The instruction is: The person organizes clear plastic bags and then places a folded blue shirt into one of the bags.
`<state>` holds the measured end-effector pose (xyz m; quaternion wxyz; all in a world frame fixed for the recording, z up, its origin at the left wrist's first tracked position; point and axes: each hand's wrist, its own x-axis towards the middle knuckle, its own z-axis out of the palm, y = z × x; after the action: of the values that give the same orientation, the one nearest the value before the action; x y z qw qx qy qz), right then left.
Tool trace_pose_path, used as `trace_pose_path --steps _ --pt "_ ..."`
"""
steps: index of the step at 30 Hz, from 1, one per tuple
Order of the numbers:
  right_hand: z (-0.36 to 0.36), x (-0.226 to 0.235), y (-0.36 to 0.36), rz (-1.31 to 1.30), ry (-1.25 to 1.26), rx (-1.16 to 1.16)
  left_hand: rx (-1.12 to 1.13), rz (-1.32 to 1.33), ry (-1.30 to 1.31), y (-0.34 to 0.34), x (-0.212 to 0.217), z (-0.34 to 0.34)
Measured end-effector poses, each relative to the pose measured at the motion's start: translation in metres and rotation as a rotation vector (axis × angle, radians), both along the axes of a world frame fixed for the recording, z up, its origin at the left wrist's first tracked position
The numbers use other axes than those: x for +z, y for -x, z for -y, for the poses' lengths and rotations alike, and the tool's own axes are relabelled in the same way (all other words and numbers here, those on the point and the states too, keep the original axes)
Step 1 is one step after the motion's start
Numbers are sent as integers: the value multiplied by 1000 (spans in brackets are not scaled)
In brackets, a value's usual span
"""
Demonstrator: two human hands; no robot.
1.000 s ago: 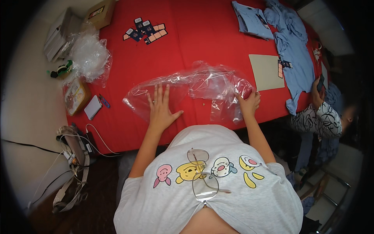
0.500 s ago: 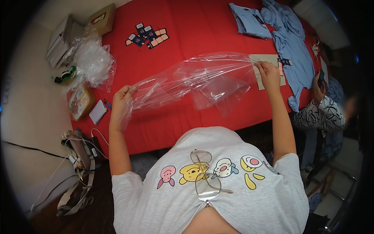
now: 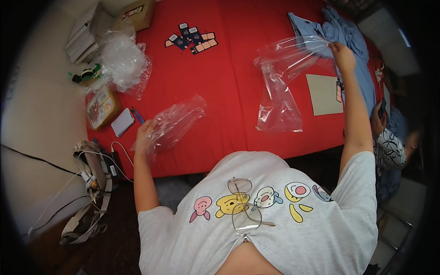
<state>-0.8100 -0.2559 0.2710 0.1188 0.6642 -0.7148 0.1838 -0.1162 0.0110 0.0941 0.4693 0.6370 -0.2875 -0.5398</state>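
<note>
Two clear plastic bags are in hand, one per hand, well apart above the red-covered bench [image 3: 233, 91]. The left hand [image 3: 146, 131] has its grip pinching the left bag [image 3: 181, 121], near one blue cutter [image 3: 137, 115] and one white notepad [image 3: 123, 123]. The right hand [image 3: 343, 57] has its grip pinching a gathered end of the right bag [image 3: 280, 101], which hangs partly across one folded blue shirt [image 3: 299, 25]. One beige card [image 3: 323, 95] lies near that arm. Farther off are three navy tags [image 3: 184, 33], one yellow-rimmed container [image 3: 101, 108] and one cardboard box [image 3: 136, 14].
</note>
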Motion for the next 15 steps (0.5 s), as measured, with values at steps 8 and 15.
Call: trace_pose_path --steps 8,15 --pt "31 -47 -14 134 -297 187 169 -314 54 -17 -71 34" --pt "-53 36 -149 448 -494 430 214 745 288 26 -5 104"
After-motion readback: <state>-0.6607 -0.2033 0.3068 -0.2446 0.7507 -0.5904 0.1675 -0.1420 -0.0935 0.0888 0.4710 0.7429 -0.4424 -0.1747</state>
